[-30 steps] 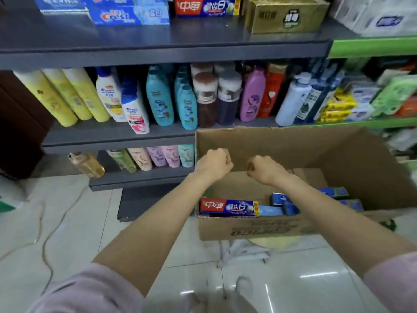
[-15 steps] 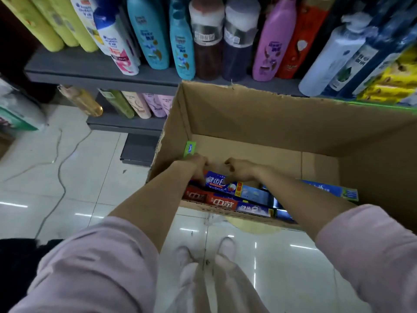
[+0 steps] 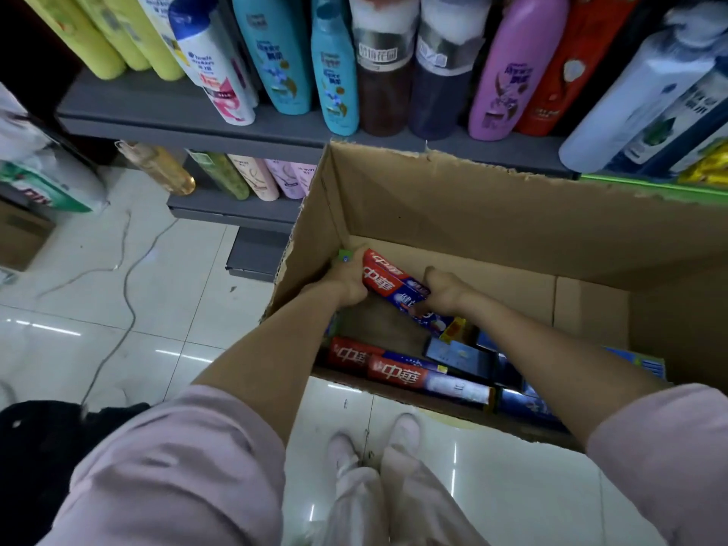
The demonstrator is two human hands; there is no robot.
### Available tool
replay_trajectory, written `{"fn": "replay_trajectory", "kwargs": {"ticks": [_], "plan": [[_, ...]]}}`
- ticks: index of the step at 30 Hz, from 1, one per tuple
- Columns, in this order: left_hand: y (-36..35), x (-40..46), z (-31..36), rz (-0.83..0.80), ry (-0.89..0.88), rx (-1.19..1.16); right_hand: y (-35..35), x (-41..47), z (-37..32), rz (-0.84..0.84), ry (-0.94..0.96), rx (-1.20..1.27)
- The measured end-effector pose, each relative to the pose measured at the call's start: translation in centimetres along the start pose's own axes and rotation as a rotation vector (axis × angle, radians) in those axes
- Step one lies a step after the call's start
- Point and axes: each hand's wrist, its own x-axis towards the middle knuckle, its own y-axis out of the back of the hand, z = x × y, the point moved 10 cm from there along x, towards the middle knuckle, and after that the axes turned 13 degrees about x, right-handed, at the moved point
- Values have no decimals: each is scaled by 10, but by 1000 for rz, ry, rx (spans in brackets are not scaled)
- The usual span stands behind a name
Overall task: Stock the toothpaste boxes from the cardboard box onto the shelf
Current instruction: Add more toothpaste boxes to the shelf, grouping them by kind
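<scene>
A large open cardboard box (image 3: 492, 214) stands in front of the shelves. Both my hands are inside it, at its left side. My left hand (image 3: 348, 279) grips the red end of a red-and-blue toothpaste box (image 3: 388, 283), and my right hand (image 3: 443, 291) grips its blue end. This toothpaste box is tilted and lifted off the box floor. Several more toothpaste boxes (image 3: 409, 374) lie along the near wall of the cardboard box. A small green box end (image 3: 344, 256) shows behind my left hand.
A grey shelf (image 3: 177, 112) above the cardboard box carries shampoo bottles (image 3: 335, 72). A lower shelf (image 3: 220, 208) holds several smaller bottles. White tiled floor (image 3: 118, 309) lies to the left, with a cable across it. My feet (image 3: 374, 439) stand just before the cardboard box.
My hands went down from the cardboard box's back rim into its left side and took hold of a red-and-blue toothpaste box, which is now raised. The camera tilted down.
</scene>
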Motion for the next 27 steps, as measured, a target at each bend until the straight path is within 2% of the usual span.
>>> {"fn": "replay_trajectory", "kwargs": {"ticks": [2, 5, 9, 13, 16, 22, 27], "plan": [[2, 4, -1, 39, 83, -5, 15, -2, 8, 57, -36, 47], [7, 15, 4, 120, 140, 232, 27, -6, 15, 130, -42, 146], [6, 26, 7, 118, 209, 335, 27, -10, 15, 125, 6, 229], [-23, 24, -5, 41, 237, 214, 23, -8, 22, 116, -18, 312], [-18, 23, -12, 56, 216, 17, 25, -8, 23, 125, 4, 406], [32, 1, 3, 202, 43, -291, 29, -29, 0, 176, 80, 567], [67, -32, 14, 329, -97, -578, 56, -67, -41, 361, 240, 664]]}}
